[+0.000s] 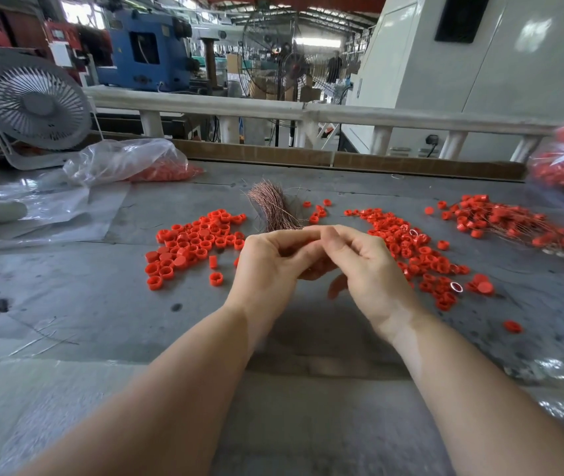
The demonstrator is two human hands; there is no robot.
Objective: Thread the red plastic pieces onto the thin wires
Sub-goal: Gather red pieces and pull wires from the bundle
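Wire bundle [275,209] behind hands [321,255], btw red piles [198,240].

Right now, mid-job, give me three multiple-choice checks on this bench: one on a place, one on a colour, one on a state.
1. Where does the bundle of thin copper-coloured wires lie?
A. beyond the hands, between the two loose spreads of red plastic caps
B. inside the clear plastic bag
C. at the near table edge

2. What colour is the small desk fan at far left?
A. blue
B. white-grey
C. red

3. How are the left hand and right hand?
A. flat on the grey table
B. apart, each reaching into a pile
C. raised together, fingertips meeting

Answers: 1 A, the wires fan out behind the hands with caps on either side; 2 B, its grille and frame are pale; 3 C, both hands meet above the table, and what they pinch is hidden.
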